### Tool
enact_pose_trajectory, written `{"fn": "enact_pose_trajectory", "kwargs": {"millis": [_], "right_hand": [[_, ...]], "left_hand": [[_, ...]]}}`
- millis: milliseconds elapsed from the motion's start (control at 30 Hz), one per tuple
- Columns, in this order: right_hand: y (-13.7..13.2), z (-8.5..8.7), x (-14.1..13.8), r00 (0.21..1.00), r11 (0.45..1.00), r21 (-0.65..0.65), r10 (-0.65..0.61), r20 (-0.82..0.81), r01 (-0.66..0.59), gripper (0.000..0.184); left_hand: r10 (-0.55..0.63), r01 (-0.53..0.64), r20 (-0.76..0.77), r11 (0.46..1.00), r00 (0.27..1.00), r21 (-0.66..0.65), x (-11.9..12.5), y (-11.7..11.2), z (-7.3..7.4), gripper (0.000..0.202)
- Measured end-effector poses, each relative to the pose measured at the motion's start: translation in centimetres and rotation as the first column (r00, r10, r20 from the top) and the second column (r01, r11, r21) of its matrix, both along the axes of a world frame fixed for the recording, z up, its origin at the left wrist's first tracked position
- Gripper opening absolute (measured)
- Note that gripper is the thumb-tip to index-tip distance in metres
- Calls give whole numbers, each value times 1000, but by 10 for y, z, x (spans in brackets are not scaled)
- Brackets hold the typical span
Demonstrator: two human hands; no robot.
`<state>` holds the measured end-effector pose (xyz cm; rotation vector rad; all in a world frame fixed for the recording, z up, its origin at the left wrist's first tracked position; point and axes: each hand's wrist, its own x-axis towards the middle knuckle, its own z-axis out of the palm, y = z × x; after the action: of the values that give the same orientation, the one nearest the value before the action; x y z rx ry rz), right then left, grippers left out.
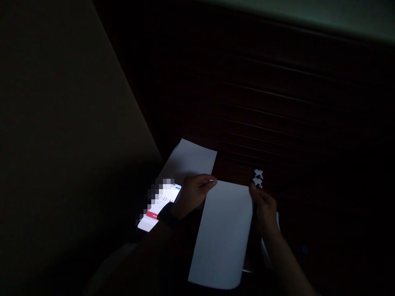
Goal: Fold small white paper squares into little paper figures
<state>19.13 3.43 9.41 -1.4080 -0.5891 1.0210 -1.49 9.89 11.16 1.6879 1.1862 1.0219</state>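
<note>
A white sheet of paper [224, 234] hangs between my two hands, its lower end curving slightly. My left hand [193, 193], with a dark band [169, 214] on the wrist, pinches its upper left corner. At the upper right corner, the fingers of my right hand [265, 205] are closed on the edge. Beside my left wrist lies a phone [157, 209] with a bright screen showing digits and a red bar, partly pixelated. Behind my left hand is another white sheet [194, 158]. Small folded white paper pieces [258, 177] sit just beyond my right hand.
The scene is very dark. A dark panelled surface [262, 94] with horizontal lines rises behind, and a plain wall [68, 90] stands on the left. Something white [266, 253] shows partly behind my right forearm. A pale surface [348, 16] crosses the top right.
</note>
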Motion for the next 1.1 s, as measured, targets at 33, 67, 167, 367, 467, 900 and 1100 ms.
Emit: {"fn": "enact_pose_trajectory", "kwargs": {"millis": [33,67,167,367,467,900,1100], "right_hand": [[0,1,0,1000,1000,0,18,-14,-18,29],[0,1,0,999,999,-1,43,-28,-43,29],[0,0,1,993,994,-18,104,-57,-106,31],[-1,-5,1,992,996,5,91,-89,-91,26],[-1,-5,0,988,995,21,102,-119,-100,23],[0,-6,8,987,996,53,82,-139,-75,18],[-1,-5,6,988,994,76,92,-125,-83,20]], "left_hand": [[9,-9,-6,1000,1000,5,0,0,0,23],[19,-19,-10,1000,1000,10,-1,1,0,23],[34,-33,-21,999,999,22,-1,2,0,22],[36,-36,-29,999,999,21,-2,3,0,22],[49,-48,-28,999,998,21,-3,3,-1,23],[37,-34,-59,998,998,43,-2,3,0,23],[39,-38,-37,999,999,26,-3,3,-1,24]]}}
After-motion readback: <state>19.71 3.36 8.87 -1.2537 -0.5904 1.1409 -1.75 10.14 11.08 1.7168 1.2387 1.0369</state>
